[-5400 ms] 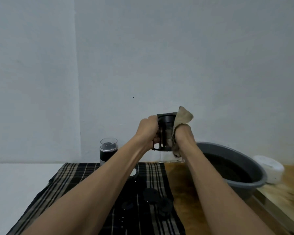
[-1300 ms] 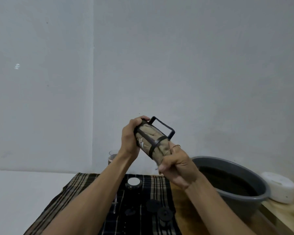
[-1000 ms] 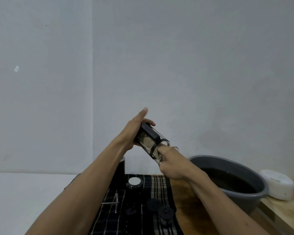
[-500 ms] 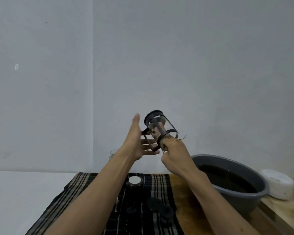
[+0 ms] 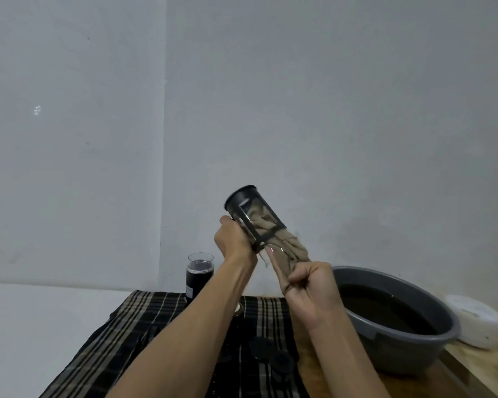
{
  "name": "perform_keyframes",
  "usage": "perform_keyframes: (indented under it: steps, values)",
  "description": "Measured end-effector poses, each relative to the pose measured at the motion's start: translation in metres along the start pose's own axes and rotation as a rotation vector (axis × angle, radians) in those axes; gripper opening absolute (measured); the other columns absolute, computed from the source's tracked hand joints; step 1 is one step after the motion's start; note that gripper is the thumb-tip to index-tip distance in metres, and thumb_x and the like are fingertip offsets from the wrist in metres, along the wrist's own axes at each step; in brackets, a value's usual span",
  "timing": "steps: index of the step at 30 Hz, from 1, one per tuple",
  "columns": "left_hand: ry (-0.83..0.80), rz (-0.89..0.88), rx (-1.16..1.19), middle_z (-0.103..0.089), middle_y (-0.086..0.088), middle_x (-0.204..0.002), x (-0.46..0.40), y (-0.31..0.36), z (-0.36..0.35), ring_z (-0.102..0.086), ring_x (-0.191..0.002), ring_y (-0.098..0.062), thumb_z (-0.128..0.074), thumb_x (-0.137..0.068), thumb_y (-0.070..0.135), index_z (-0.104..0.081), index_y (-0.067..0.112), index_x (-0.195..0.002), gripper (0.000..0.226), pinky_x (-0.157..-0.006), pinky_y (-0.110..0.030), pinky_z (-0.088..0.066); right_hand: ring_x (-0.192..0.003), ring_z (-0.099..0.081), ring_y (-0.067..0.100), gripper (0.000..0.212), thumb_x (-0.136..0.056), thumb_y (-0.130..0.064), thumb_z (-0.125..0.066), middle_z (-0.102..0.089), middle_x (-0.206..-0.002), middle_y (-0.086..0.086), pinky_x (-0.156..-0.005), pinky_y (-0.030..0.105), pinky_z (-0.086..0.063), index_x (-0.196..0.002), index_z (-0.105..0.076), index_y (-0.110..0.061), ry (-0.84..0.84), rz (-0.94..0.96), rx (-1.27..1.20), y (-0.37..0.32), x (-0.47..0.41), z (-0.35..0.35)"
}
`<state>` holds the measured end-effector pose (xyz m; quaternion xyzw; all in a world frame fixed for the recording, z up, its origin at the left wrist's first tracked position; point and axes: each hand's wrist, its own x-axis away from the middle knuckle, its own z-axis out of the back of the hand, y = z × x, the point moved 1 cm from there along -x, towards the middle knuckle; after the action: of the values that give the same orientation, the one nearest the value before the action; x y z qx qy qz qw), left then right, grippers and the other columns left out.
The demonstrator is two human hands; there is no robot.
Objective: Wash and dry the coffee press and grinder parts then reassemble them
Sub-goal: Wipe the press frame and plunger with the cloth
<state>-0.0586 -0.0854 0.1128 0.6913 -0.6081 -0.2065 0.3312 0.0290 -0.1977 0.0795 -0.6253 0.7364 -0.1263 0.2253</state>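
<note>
Glass beaker of coffee press [image 5: 253, 218], in black frame, is up in the air over the back of the table [image 5: 308, 369], tilted w/ closed base up-left and mouth down-right. Judged: light but fragile, glass likely slick while damp; frame is the stiff part, so best held by frame bands or handle, not bare glass. Tan cloth [image 5: 282, 248] is soft, stuffed inside the beaker, tail hanging out of the mouth. Left hand [image 5: 233, 242] wraps fingers round the lower frame, wrist bent up, forearm rising from bottom centre. Right hand [image 5: 311, 285] fist-closed on the cloth tail just below the mouth, forearm coming in from lower right. Step judged: drying the inside, approx mid-task; reassembly not begun. Risk: hard twist or pull could slip the glass from the frame. Below: plaid towel [image 5: 144, 326] w/ small dark parts [image 5: 263, 344], grinder [image 5: 199, 275] upright at back, grey basin [image 5: 431, 326] of dark water to the right.
</note>
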Motion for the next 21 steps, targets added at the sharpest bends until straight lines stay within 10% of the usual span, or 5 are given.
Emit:
perform_keyframes:
  steps: [4, 8, 12, 17, 21]
  values:
    - [0.167, -0.150, -0.099, -0.060, -0.004, -0.073, -0.038, 0.032, 0.016, -0.059, -0.070, -0.027, -0.041, -0.099, 0.027, -0.052, 0.012, -0.071, 0.034, -0.060, -0.032, -0.048, -0.123, -0.063, 0.040, 0.065, -0.065, 0.019, -0.036, -0.068, -0.128, 0.025, -0.102, 0.046, -0.053, -0.123, -0.061, 0.006, 0.060, 0.201, 0.105, -0.033, 0.020, 0.000]
    - [0.060, -0.368, -0.407, -0.046, -0.002, -0.063, -0.021, 0.034, 0.020, -0.041, -0.061, -0.020, -0.041, -0.101, 0.024, -0.046, 0.011, -0.066, 0.037, -0.054, -0.033, -0.032, -0.108, -0.062, 0.017, 0.057, -0.088, -0.021, -0.051, -0.069, -0.105, 0.009, -0.090, 0.037, -0.051, -0.143, -0.055, -0.011, -0.068, 0.298, 0.995, -0.024, 0.017, -0.027]
    - [-0.293, -0.571, -0.649, -0.045, 0.012, -0.040, 0.023, 0.019, 0.004, -0.039, -0.044, -0.008, -0.046, -0.103, 0.021, -0.042, 0.018, -0.047, 0.057, -0.051, -0.026, -0.035, -0.157, 0.009, 0.018, 0.054, -0.101, -0.068, -0.021, 0.019, -0.169, -0.004, -0.127, 0.051, -0.008, -0.152, -0.003, -0.066, -0.056, 0.421, 1.858, 0.019, -0.013, -0.036]
    - [-0.342, -0.603, -0.670, -0.037, 0.010, -0.039, 0.038, 0.028, 0.000, -0.034, -0.044, -0.012, -0.042, -0.101, 0.021, -0.033, 0.015, -0.048, 0.054, -0.048, -0.027, -0.031, -0.116, -0.058, 0.022, 0.061, -0.104, -0.065, -0.018, -0.055, -0.137, 0.001, -0.097, 0.042, -0.044, -0.160, -0.003, -0.047, 0.205, 0.667, 1.418, -0.001, -0.031, -0.044]
    - [-0.345, -0.507, -0.573, -0.034, 0.000, -0.054, 0.034, 0.028, 0.001, -0.033, -0.052, -0.019, -0.040, -0.098, 0.028, -0.029, 0.019, -0.059, 0.042, -0.048, -0.026, -0.031, -0.097, -0.072, 0.032, 0.078, -0.102, -0.071, -0.019, -0.075, -0.106, 0.015, -0.089, 0.042, -0.058, -0.117, -0.068, -0.013, 0.115, 0.162, 0.972, -0.030, -0.054, -0.054]
